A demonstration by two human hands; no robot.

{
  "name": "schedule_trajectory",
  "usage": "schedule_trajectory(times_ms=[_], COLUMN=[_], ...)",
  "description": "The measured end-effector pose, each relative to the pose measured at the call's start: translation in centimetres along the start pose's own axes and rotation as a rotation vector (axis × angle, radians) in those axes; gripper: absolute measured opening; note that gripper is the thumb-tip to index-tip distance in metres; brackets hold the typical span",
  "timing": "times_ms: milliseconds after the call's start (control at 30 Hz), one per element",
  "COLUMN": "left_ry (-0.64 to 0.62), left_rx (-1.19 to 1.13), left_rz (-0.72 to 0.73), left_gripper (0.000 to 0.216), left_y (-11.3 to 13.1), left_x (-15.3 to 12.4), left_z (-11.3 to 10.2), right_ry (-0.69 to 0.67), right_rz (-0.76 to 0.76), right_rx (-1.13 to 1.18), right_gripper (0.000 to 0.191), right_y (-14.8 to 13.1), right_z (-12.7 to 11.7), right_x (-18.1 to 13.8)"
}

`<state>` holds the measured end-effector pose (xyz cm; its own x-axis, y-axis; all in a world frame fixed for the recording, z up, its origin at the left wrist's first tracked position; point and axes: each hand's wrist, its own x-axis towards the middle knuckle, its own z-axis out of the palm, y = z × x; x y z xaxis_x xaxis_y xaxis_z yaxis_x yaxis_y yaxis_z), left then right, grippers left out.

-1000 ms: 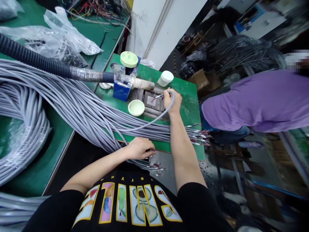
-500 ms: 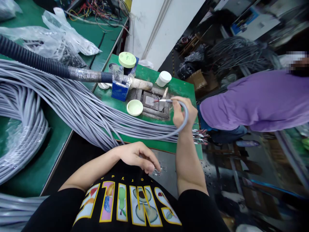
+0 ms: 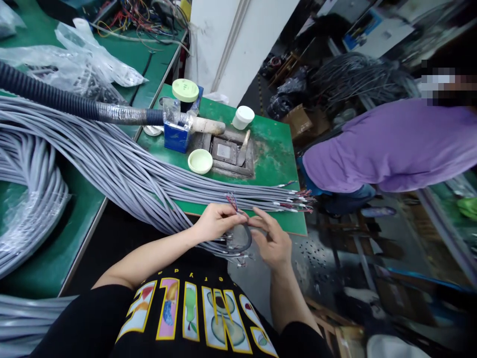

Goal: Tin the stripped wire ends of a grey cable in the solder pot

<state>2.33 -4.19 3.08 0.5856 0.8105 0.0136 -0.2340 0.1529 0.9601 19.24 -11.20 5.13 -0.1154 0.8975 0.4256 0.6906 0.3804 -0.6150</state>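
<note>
My left hand is closed in a pinch on the end of a grey cable, which bends in a loop below the fingers. Stripped thin wires, red and dark, stick up above this pinch. My right hand is just to the right, its fingers stretched toward the cable and its thumb apart from them; whether the fingertips touch the cable is hard to tell. More cable ends with bare wires hang below the hands. A thick bundle of grey cables runs across the green bench behind them.
On the green bench are a soldering pot, a scraper, a pale green lid, a white tub and a blue box under a black hose. A person in a purple shirt is at right.
My right hand has come down and left from the pot area. The left hand has moved up and now pinches a cable end. The cable held over the pot is no longer there.
</note>
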Motion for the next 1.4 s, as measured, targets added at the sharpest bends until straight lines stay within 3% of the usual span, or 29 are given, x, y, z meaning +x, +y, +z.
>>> schedule_trajectory(times_ms=[267, 600, 833, 900, 1100, 1267, 1400], left_ry=[-0.082, -0.071, -0.164, -0.127, 0.155, 0.215, 0.207], left_rx=[0.132, -0.053, -0.185, -0.235, -0.322, -0.322, -0.289], left_rz=[-0.017, -0.067, -0.101, -0.112, -0.116, -0.099, -0.104], left_gripper=[0.043, 0.062, 0.043, 0.039, 0.043, 0.043, 0.045], left_y=[-0.1, -0.3, 0.0, 0.3, 0.8, 0.9, 0.8], left_x=[-0.2, -0.4, -0.5, -0.4, 0.2, 0.5, 0.4], left_z=[1.0, 1.0, 1.0, 0.8, 0.7, 0.9, 1.2], right_ry=[-0.058, -0.083, -0.019, -0.010, -0.038, -0.049, 0.017], right_rz=[0.296, 0.378, 0.437, 0.455, 0.451, 0.428, 0.478], right_rx=[0.133, 0.402, 0.545, 0.612, 0.689, 0.671, 0.572], right_gripper=[0.046, 0.049, 0.052, 0.053, 0.053, 0.047, 0.039], right_y=[-0.7, -0.8, -0.3, -0.2, -0.2, -0.3, -1.0], right_z=[1.9, 2.4, 2.7, 2.7, 3.0, 3.1, 2.9], right_x=[-0.9, -1.1, -1.6, -1.6, -1.8, -1.3, 0.1])
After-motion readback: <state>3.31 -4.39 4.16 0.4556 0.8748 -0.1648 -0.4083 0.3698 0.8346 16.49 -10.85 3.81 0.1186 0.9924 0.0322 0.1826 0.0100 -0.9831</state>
